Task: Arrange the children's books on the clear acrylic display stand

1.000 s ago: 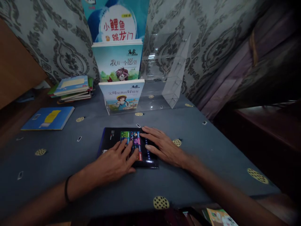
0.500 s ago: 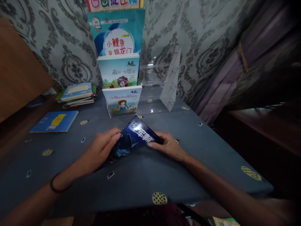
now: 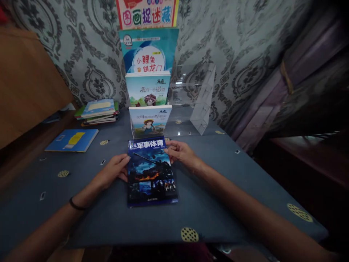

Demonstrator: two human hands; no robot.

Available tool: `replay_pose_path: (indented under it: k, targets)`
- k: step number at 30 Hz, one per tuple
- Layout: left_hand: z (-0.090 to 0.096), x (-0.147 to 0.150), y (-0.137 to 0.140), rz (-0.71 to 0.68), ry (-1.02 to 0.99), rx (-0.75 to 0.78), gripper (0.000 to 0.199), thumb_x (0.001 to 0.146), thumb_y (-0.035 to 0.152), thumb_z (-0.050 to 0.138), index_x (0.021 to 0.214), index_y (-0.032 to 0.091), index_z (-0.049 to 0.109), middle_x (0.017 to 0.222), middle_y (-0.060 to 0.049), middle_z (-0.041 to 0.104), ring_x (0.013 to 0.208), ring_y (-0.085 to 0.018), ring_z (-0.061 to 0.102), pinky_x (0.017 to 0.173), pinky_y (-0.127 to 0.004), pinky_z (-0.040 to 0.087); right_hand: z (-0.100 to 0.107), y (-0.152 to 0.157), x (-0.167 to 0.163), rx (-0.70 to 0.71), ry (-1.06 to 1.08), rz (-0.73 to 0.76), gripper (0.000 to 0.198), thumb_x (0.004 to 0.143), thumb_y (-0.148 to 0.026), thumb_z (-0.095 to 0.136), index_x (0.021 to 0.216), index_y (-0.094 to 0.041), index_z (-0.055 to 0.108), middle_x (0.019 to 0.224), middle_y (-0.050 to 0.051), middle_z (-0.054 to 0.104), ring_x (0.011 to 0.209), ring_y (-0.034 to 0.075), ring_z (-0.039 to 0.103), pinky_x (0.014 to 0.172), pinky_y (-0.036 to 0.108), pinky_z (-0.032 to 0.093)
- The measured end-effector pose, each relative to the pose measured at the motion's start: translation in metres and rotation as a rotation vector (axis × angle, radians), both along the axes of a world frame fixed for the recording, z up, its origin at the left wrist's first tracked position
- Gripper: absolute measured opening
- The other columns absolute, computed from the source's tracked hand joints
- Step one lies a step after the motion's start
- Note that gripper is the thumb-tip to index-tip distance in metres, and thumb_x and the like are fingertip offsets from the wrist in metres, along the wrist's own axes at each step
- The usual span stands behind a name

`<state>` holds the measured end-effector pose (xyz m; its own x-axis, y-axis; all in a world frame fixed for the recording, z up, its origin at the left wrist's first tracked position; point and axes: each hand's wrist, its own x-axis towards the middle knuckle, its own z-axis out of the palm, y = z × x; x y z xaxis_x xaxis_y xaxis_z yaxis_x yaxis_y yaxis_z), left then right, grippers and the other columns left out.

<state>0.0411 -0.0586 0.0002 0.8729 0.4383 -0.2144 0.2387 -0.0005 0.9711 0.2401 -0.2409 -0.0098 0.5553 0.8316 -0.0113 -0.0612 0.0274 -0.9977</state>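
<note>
A dark blue book with a tank on its cover faces me, its title upright, over the middle of the table. My left hand pinches its left edge, thumb on the front. On the upper right edge my right hand grips it between thumb and fingers. Just behind stands a clear acrylic rack. Its left side holds a white-topped book in front, a pale green book behind, then a teal book and a red and yellow book at the top.
A stack of books lies at the back left, with a blue book flat in front of it. The table wears a grey-blue cloth with pineapple prints. A wooden panel stands at left; patterned curtain hangs behind.
The blue book has turned from a slanted, tilted position to upright facing me, its whole cover now showing. Both hands have shifted along its edges. The camera view has tipped up slightly.
</note>
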Motion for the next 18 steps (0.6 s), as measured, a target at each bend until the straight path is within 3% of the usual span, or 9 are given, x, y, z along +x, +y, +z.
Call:
replay_pose_path:
  k: [4, 7, 12, 18]
  targets:
    - [-0.004, -0.01, 0.017, -0.042, 0.028, 0.676, 0.028, 0.09, 0.044, 0.052, 0.074, 0.022, 0.053, 0.059, 0.003, 0.059, 0.048, -0.013, 0.054, 0.051, -0.024, 0.041, -0.021, 0.002, 0.006, -0.167, -0.29, -0.05, 0.031, 0.071, -0.042, 0.074, 0.09, -0.019, 0.063, 0.051, -0.007, 0.058, 0.041, 0.012, 0.053, 0.043, 0.025, 0.042]
    - [-0.004, -0.01, 0.018, -0.041, -0.004, 0.977, 0.021, 0.096, 0.035, 0.042, 0.086, 0.023, 0.056, 0.079, -0.001, 0.065, 0.073, -0.018, 0.061, 0.07, -0.03, 0.048, -0.021, -0.002, 0.005, -0.267, -0.577, -0.113, 0.023, 0.08, -0.033, 0.065, 0.099, -0.02, 0.067, 0.062, -0.003, 0.065, 0.051, 0.015, 0.06, 0.052, 0.028, 0.047]
    - [-0.013, -0.002, 0.017, -0.074, -0.101, 1.081, 0.026, 0.098, 0.026, 0.034, 0.114, 0.021, 0.054, 0.112, -0.008, 0.066, 0.108, -0.024, 0.061, 0.095, -0.041, 0.051, -0.018, -0.008, 0.0, -0.284, -0.804, -0.183, 0.028, 0.088, -0.032, 0.056, 0.109, -0.02, 0.07, 0.077, 0.003, 0.073, 0.069, 0.021, 0.068, 0.066, 0.033, 0.054]
    - [-0.026, 0.0, 0.022, -0.101, -0.103, 1.06, 0.03, 0.099, 0.023, 0.034, 0.124, 0.02, 0.05, 0.121, -0.011, 0.064, 0.117, -0.024, 0.06, 0.103, -0.047, 0.049, -0.024, -0.015, -0.005, -0.228, -0.937, -0.196, 0.03, 0.094, -0.032, 0.05, 0.115, -0.021, 0.069, 0.096, 0.008, 0.075, 0.083, 0.024, 0.071, 0.075, 0.039, 0.058]
